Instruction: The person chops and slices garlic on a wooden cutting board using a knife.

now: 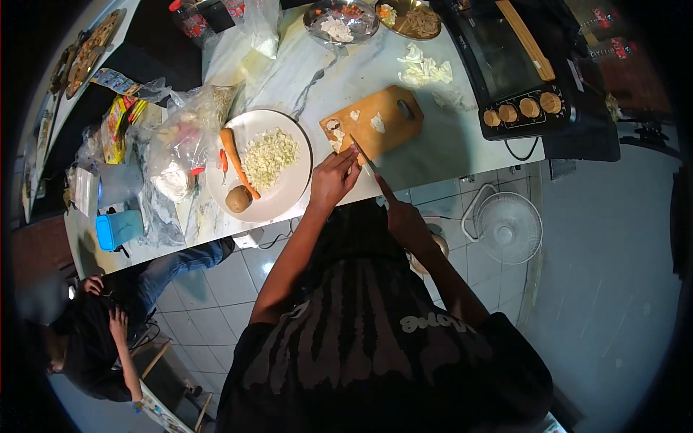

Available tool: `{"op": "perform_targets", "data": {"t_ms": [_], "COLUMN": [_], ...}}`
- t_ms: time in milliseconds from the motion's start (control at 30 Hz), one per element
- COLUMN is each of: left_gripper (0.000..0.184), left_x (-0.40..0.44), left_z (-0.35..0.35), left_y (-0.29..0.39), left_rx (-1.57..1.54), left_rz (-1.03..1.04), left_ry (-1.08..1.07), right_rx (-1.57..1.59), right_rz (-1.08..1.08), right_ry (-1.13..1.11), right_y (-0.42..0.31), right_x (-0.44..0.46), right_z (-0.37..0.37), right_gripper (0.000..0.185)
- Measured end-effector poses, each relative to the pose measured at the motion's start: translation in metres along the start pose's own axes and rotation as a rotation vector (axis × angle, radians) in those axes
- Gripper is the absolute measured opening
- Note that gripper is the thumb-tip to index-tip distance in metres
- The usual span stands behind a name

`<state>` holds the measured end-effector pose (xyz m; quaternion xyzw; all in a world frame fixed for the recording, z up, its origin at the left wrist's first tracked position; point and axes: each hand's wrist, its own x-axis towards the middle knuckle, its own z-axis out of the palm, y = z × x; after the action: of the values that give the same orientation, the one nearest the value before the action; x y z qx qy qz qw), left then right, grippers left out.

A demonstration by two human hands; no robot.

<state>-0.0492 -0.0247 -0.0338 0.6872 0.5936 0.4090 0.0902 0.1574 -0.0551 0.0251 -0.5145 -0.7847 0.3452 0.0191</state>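
Note:
My right hand grips a knife, its blade angled over the near edge of a wooden cutting board. My left hand is at the board's near left corner, close beside the blade. Its fingers are bent and pressed together; what they hold, if anything, is hidden. Pale, ragged pieces lie on the board, some near my left fingertips. Left of that hand stands a large white plate with finely chopped pale bits, a carrot, a red chili and a round brown potato.
Two metal bowls of cut food are at the back. Crumpled whitish scraps lie near a black toaster oven. Plastic bags and a blue container crowd the left. Another person sits lower left; a fan stands below.

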Motion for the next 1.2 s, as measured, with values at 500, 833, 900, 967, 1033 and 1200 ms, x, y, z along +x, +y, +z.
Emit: {"op": "perform_targets", "data": {"t_ms": [500, 833, 900, 967, 1033, 1200], "left_gripper": [0.022, 0.027, 0.027, 0.023, 0.024, 0.027], "left_x": [0.0, -0.002, 0.0, -0.001, 0.001, -0.002], "left_z": [0.004, 0.001, 0.0, -0.003, -0.006, 0.001], "left_y": [-0.006, -0.003, -0.003, 0.0, 0.003, -0.004], "left_rx": [-0.028, -0.081, -0.069, -0.054, -0.078, -0.101], "left_rz": [-0.01, -0.042, -0.012, -0.06, -0.074, 0.003], "left_ry": [0.045, 0.025, 0.038, 0.018, 0.015, 0.058], "right_rx": [-0.087, -0.005, 0.044, 0.063, 0.081, 0.117], "right_rz": [0.02, 0.003, -0.155, -0.143, -0.13, -0.126], "right_ry": [0.078, 0.144, 0.269, 0.226, 0.183, 0.152], "right_y": [0.003, 0.006, 0.012, 0.014, 0.013, 0.01], "right_x": [0.011, 0.022, 0.028, 0.028, 0.029, 0.027], "right_z": [0.013, 0.011, 0.012, 0.008, 0.003, -0.003], "right_gripper": [0.087, 0.08, 0.078, 0.077, 0.077, 0.07]}}
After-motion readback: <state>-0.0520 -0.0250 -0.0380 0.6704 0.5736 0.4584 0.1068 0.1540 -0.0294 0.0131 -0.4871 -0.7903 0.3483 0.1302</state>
